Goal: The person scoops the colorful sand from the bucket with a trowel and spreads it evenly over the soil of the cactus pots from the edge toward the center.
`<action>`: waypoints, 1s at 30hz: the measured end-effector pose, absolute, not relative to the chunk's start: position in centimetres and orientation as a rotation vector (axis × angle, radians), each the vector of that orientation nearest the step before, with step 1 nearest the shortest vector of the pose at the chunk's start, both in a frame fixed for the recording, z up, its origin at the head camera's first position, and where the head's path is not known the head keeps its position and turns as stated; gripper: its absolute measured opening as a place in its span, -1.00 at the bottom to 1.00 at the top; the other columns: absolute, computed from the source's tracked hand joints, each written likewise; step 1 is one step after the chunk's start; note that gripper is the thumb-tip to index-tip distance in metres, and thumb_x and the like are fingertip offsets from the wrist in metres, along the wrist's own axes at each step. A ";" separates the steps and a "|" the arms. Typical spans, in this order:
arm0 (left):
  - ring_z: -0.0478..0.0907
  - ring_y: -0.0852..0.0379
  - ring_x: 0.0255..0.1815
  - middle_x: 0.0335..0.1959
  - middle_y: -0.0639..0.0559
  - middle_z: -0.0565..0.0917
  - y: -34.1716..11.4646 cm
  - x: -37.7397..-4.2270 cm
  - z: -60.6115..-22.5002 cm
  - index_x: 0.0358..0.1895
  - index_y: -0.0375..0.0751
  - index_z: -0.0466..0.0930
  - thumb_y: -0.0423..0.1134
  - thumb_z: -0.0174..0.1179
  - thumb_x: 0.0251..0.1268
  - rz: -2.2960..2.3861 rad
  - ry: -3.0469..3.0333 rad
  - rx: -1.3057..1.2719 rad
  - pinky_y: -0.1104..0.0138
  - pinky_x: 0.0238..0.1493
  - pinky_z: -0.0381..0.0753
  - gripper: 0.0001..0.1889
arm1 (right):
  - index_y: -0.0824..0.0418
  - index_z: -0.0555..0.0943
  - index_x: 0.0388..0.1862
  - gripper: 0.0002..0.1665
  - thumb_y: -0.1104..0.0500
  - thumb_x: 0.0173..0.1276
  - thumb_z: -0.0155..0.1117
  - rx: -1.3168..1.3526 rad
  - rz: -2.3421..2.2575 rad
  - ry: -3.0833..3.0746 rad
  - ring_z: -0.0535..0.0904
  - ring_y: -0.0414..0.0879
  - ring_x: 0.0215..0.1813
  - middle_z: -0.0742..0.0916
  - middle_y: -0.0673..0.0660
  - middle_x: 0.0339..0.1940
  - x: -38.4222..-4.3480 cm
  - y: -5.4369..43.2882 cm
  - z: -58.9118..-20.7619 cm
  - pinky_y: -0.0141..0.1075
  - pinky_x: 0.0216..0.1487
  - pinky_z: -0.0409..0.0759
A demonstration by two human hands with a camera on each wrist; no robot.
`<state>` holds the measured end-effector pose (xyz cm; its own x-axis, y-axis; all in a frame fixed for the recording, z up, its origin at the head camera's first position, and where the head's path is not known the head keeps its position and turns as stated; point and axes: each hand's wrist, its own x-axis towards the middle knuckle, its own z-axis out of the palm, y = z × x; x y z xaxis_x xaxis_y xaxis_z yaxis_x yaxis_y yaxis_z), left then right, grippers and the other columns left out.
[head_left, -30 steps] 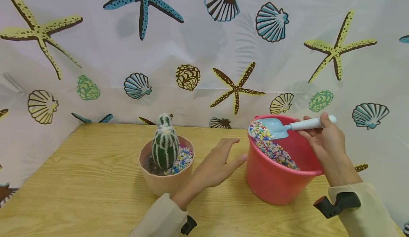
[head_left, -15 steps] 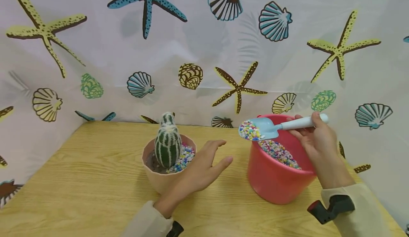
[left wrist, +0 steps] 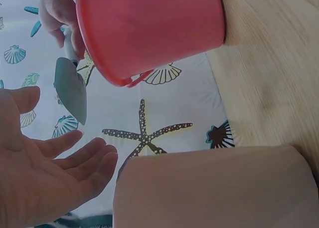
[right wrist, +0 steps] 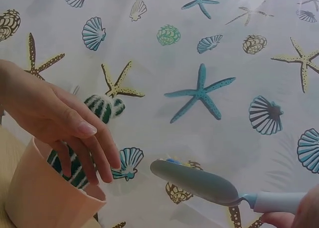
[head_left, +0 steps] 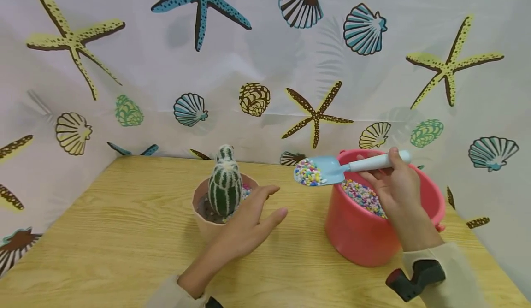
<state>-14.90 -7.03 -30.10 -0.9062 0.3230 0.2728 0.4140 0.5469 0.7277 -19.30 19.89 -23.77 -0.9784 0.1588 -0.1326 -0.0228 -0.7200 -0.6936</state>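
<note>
My right hand (head_left: 398, 190) grips the white handle of a light blue hand trowel (head_left: 331, 169). Multicoloured pebbles (head_left: 309, 173) fill the front of its blade, which juts out past the left rim of a pink bucket (head_left: 365, 234). More pebbles of the same kind lie inside the bucket. Fingers loosely spread, my left hand (head_left: 238, 229) hovers at the right side of a peach flower pot (head_left: 203, 222) and holds nothing. A striped green cactus (head_left: 225, 188) stands in that pot, with brown soil on the left and pebbles on the right, partly hidden by the hand.
Pot and bucket stand apart on a wood-grain table (head_left: 103, 234). Behind them hangs a white cloth (head_left: 265, 54) printed with starfish and shells. The bucket has a small lug on its rim.
My right hand has carried the loaded trowel left, from over the bucket to beyond its rim. My left hand has drawn back leftward, now covering part of the pot. The view has shifted slightly.
</note>
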 end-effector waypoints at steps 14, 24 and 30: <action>0.38 -0.06 0.30 0.27 -0.10 0.43 -9.8 -13.3 -30.2 0.35 -0.20 0.29 0.07 0.01 0.43 -1.292 -2.643 -0.589 -0.01 0.28 0.39 -0.43 | 0.02 0.24 0.17 -0.65 0.02 0.48 -0.05 -0.277 2.852 -1.099 0.41 0.11 0.30 0.41 0.16 0.14 -18.9 16.9 -23.8 -0.01 0.20 0.40; 0.40 -0.14 0.28 0.28 -0.19 0.42 -12.3 -11.9 -30.5 0.30 -0.32 0.29 -0.06 0.03 0.44 -1.326 -2.598 -0.546 0.00 0.25 0.43 -0.48 | 0.26 0.41 -0.04 -0.70 0.04 0.51 -0.08 -0.219 2.797 -1.250 0.65 0.01 -0.05 0.56 0.13 -0.08 -18.8 14.7 -24.1 -0.04 0.18 0.44; 0.47 -0.11 0.18 0.18 -0.18 0.49 -13.6 -11.6 -30.7 0.22 -0.33 0.34 -0.11 0.07 0.43 -1.256 -2.579 -0.497 0.02 0.13 0.51 -0.55 | 0.24 0.40 -0.11 -0.72 0.05 0.53 -0.13 -0.209 2.763 -1.302 0.64 0.05 -0.04 0.50 0.12 -0.11 -19.0 13.8 -24.3 -0.02 0.21 0.44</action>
<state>-11.56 -13.63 -30.73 -0.9160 0.2002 0.3478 0.3972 0.5749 0.7153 -18.98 13.79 -24.25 -0.9875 0.1302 -0.0892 -0.0141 -0.6359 -0.7717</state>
